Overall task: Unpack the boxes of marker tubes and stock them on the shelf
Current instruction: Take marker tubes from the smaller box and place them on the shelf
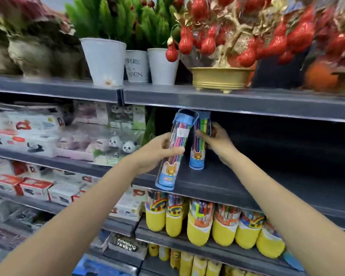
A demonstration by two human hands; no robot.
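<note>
Here, a marker tube (174,150) in both hands (157,152).

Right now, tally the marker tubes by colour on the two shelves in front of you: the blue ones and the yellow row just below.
Blue tubes: 2, one tilted in the left hand at, one upright on the shelf in the right hand at
Yellow tubes: 6
Total: 8

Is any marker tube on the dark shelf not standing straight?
Yes. The tube in the left hand leans right, its base over the shelf edge. That left tube is not set down yet. The right tube, gripped by the right hand, stands nearly upright.
</note>
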